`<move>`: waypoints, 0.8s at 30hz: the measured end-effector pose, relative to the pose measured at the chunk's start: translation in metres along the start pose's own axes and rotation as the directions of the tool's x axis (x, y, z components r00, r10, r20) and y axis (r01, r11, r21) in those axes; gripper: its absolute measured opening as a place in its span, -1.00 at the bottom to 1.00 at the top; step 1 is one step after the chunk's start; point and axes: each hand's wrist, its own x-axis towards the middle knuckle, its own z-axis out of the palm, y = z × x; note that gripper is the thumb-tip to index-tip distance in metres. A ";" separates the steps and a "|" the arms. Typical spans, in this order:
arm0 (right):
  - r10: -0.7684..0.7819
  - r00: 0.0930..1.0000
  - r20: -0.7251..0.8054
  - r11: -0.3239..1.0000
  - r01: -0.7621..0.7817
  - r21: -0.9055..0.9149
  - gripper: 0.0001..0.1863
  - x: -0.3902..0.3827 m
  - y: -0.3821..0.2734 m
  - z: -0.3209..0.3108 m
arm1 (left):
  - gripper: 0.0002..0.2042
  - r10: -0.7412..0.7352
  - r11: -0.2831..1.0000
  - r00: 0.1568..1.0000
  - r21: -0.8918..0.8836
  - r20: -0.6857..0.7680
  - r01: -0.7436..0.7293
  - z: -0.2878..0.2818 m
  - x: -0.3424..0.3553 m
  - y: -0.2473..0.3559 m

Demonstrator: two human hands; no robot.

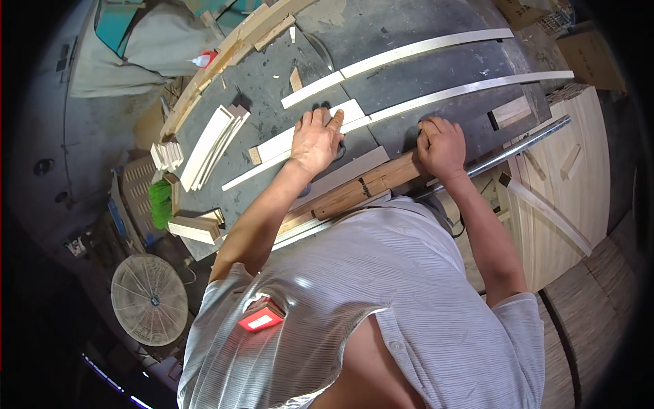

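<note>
My left hand (315, 142) lies on a short pale wooden board (275, 142), its fingers stretched out and thumb apart. Just under that board runs a long thin light strip (470, 88), which passes by the fingertips. My right hand (441, 146) is curled into a fist at the near side of the dark worktable (402, 31), by the right end of a brown wooden beam (368, 183). Whatever the right fingers may hold is hidden. Farther off, a second long light strip (409, 56) lies roughly parallel to the first.
Stacked pale slats (216, 146) lie on the left of the table, with short wood pieces (197, 227) nearer me. A curved wooden edge (225, 61) bounds the far left. A metal pipe (521, 144) and large wooden panels (572, 198) are at right, a round fan (150, 300) at lower left.
</note>
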 end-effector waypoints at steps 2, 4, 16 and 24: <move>0.007 1.000 -0.006 1.000 -0.007 0.002 -0.81 -0.001 0.001 0.001 | -0.47 0.008 1.000 1.000 0.022 -0.008 -0.008 0.002 0.000 0.000; -0.005 1.000 -0.021 1.000 0.005 -0.009 -0.82 0.000 0.001 0.001 | -0.48 0.013 0.999 1.000 0.036 -0.014 -0.012 0.002 0.001 0.002; -0.043 0.992 -0.120 0.999 0.040 -0.025 -0.90 -0.007 0.004 0.010 | -0.49 0.028 0.999 0.999 0.036 -0.044 -0.026 0.005 0.002 -0.001; -0.048 0.990 -0.134 0.999 0.045 -0.025 -0.90 -0.008 0.005 0.013 | -0.49 0.024 0.999 0.998 0.048 -0.061 -0.021 0.013 0.000 -0.003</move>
